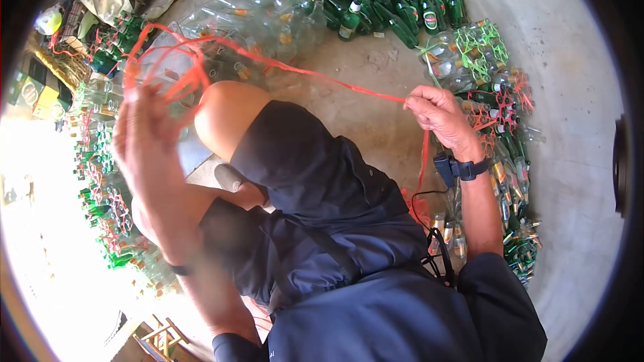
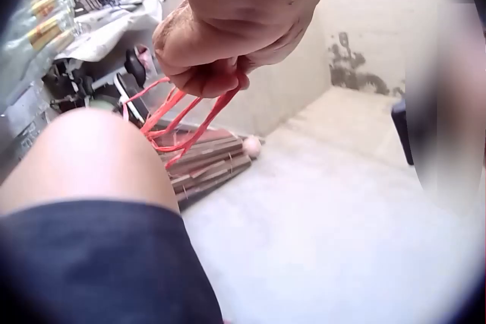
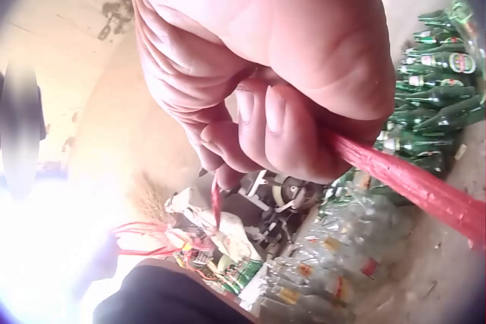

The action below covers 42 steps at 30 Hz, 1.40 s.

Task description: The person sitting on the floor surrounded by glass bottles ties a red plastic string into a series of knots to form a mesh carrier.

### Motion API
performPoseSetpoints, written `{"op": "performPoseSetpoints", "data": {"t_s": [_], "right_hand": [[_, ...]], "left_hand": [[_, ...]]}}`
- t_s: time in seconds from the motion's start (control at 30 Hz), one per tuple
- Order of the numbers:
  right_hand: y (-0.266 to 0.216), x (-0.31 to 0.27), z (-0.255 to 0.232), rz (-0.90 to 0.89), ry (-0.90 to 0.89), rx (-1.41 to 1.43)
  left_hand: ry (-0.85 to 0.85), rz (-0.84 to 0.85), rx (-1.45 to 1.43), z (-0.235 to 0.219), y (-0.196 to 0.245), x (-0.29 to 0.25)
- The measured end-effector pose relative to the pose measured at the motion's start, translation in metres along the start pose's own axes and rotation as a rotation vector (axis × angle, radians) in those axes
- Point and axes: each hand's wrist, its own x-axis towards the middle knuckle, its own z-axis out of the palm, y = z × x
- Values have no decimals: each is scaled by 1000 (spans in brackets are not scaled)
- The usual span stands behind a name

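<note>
While the thin red plastic twine (image 1: 315, 75) runs taut across the bent bare knee (image 1: 225, 114), the right hand (image 1: 439, 117) clamps one end in a closed fist and the left hand (image 1: 144, 141) curls its fingers (image 2: 209, 73) round a bunch of red loops. Green glass bottles (image 1: 402, 0) lie heaped beyond the fingers, tied clear plastic bottles (image 1: 469, 53) sit just outside the right knuckles. Bare concrete floor (image 1: 362, 60) lies open between them.

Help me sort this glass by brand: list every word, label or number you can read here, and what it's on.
No text can be read.
Green bottles: red oval labels, lettering too small.
Clear bottles: yellow and red labels, blurred.
Green box: round logo, unreadable.
Red string, left hand, right hand: no writing.
</note>
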Motion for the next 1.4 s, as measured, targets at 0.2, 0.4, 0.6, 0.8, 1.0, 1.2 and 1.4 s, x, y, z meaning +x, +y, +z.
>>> {"op": "performPoseSetpoints", "data": {"t_s": [0.2, 0.4, 0.6, 0.8, 1.0, 1.2, 1.4], "right_hand": [[-50, 8, 64, -250, -104, -284], [-57, 26, 99, -475, -138, -225], [-51, 33, 92, -384, -140, -243], [-28, 29, 56, -131, -198, -103], [18, 7, 8, 66, -171, 96], [59, -21, -12, 228, -242, 73], [145, -68, -44, 279, -159, 25]], "left_hand": [[-455, 293, 405, 69, -27, -43], [-700, -12, 312, 95, -55, -68], [-874, -154, 287, 80, -49, -53], [-615, -390, 127, 57, -35, -30], [-133, -344, -29, 39, -10, -2], [-135, -311, -196, 17, -16, 16], [-139, -257, -439, -13, -24, 48]]}}
